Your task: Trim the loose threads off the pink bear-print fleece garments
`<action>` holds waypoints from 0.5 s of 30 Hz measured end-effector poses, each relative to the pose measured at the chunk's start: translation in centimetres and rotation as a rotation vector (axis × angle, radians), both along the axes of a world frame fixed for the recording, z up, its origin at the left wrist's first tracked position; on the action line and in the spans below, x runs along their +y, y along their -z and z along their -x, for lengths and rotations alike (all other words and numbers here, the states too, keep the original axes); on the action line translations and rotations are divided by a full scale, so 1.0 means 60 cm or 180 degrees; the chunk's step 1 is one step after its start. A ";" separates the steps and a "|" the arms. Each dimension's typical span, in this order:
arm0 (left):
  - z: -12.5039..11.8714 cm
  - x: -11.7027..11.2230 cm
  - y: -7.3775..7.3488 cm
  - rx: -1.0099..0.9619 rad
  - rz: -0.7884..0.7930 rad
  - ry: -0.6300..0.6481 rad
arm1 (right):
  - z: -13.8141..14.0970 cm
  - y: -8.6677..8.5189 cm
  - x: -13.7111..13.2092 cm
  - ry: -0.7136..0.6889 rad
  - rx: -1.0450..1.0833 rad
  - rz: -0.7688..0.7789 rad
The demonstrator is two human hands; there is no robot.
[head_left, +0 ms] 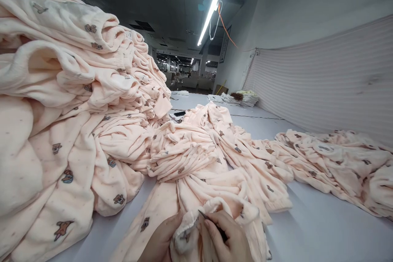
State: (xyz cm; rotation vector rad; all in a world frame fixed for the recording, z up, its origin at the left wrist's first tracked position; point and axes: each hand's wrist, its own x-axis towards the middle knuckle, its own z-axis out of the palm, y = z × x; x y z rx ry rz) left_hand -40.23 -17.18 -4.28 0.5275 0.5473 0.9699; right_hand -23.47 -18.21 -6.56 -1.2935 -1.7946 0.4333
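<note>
A pale pink fleece garment (211,188) with small printed bears lies bunched in front of me, its cuff or hem turned up at the bottom of the view. My left hand (162,239) grips that edge from the left, fingers partly hidden behind the cloth. Closed around dark thread snips (221,233), my right hand (229,237) also touches the fabric. The pointed tip of the snips rests near the gathered seam. Most of the tool is hidden by my fingers, so whether its blades are apart cannot be seen.
A tall heap of matching garments (61,131) rises on the left. More of them (334,159) lie along the right of the pale table (319,229). A dark phone-like object (179,113) and stacked folded cloth (245,98) sit farther back, beside a striped curtain (322,77).
</note>
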 end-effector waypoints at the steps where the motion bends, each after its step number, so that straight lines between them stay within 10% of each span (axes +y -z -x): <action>1: 0.001 0.000 0.000 -0.0043 0.0075 0.0135 | -0.002 -0.001 0.002 -0.0001 -0.0070 0.0037; 15: 0.003 0.004 -0.005 -0.0143 -0.0127 0.0488 | -0.012 -0.023 -0.009 0.0055 -0.0257 -0.0060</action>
